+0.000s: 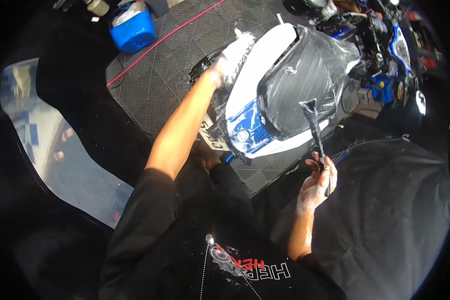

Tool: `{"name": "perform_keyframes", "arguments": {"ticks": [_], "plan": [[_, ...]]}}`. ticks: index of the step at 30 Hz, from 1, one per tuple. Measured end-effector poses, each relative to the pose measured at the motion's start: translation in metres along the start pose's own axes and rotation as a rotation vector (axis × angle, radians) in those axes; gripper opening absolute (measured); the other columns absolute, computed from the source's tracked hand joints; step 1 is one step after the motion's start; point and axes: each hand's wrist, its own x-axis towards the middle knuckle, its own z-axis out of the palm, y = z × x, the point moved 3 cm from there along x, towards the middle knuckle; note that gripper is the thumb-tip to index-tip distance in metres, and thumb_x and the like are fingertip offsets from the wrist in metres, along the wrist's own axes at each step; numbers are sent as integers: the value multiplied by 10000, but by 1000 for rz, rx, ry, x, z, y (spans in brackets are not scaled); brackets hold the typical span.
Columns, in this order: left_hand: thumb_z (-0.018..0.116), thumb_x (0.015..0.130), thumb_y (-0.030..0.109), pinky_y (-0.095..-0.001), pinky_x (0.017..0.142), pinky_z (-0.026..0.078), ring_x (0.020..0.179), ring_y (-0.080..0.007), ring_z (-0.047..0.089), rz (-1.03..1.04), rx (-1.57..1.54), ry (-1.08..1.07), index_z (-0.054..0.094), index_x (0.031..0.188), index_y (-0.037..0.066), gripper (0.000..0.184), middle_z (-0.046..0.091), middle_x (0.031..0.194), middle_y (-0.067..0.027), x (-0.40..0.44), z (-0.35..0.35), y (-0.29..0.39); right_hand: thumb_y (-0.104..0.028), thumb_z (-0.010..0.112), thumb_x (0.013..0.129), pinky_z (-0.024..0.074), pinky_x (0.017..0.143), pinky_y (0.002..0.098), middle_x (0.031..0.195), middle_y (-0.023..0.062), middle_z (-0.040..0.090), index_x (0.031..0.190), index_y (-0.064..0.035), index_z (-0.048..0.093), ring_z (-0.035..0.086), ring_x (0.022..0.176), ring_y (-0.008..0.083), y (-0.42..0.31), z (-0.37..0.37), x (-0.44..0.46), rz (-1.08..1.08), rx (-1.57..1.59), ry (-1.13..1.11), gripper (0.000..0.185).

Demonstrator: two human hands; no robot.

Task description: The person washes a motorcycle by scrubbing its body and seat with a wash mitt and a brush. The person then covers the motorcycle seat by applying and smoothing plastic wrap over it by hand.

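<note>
In front of me stands a motorcycle with a soapy black seat (300, 75), a white side panel (257, 70) and a blue tail section (250, 127). My right hand (317, 185) is closed around the handle of a black brush (312, 122), whose wet, splayed bristles point up over the seat's edge. On the far left flank of the bike, my left hand (227, 62) reaches down beside the white panel. Thick white foam covers that hand, so its fingers and anything in them are hidden. Below it, a licence plate (213, 135) juts out from the tail.
A blue bucket (133, 32) with white cloth-like contents stands at the upper left. A red hose (167, 41) crosses the ribbed floor mat (160, 80). A curved reflective panel (50, 135) lies left. The handlebars and a mirror (420, 102) are at the upper right.
</note>
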Motion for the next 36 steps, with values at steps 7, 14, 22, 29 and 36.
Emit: {"name": "perform_keyframes", "arguments": {"ticks": [7, 14, 22, 29, 36], "plan": [[458, 1034, 318, -390, 1144, 415, 1358, -282, 504, -102, -172, 192, 244, 1568, -27, 672, 408, 1563, -180, -157, 37, 10, -169, 670, 947, 558, 846, 402, 1111, 190, 688, 1145, 73, 667, 694, 957, 323, -6, -11, -18, 74, -213, 111, 312], [771, 817, 378, -484, 1162, 367, 1396, -522, 398, 151, 1675, -146, 205, 1539, -115, 1041, 267, 1544, -418, -100, 69, 33, -75, 687, 882, 545, 803, 378, 902, 181, 723, 976, 67, 698, 698, 856, 300, -67, 40, -41, 2, -560, 1, 170], [742, 816, 272, -448, 1188, 352, 1345, -328, 519, 180, 1779, -586, 749, 1122, 172, 322, 624, 1370, -137, 70, 58, 29, -102, 660, 925, 530, 766, 339, 906, 164, 713, 987, 79, 706, 686, 829, 233, -71, 91, -128, 243, -574, 413, 197], [764, 787, 294, -469, 1156, 372, 1335, -402, 506, 191, 1691, -948, 522, 1437, 45, 738, 564, 1397, -247, -100, 110, 84, -188, 639, 977, 550, 746, 293, 928, 136, 702, 1024, 81, 706, 699, 832, 196, -59, 83, -153, 312, -341, 680, 282], [707, 799, 514, -665, 1220, 100, 1529, -315, 251, 278, 1827, -1782, 453, 1512, 230, 808, 336, 1627, -91, -77, 187, 9, -185, 635, 985, 556, 722, 272, 958, 122, 689, 1029, 74, 704, 702, 830, 194, -53, 70, -167, 307, -223, 908, 272]]}}
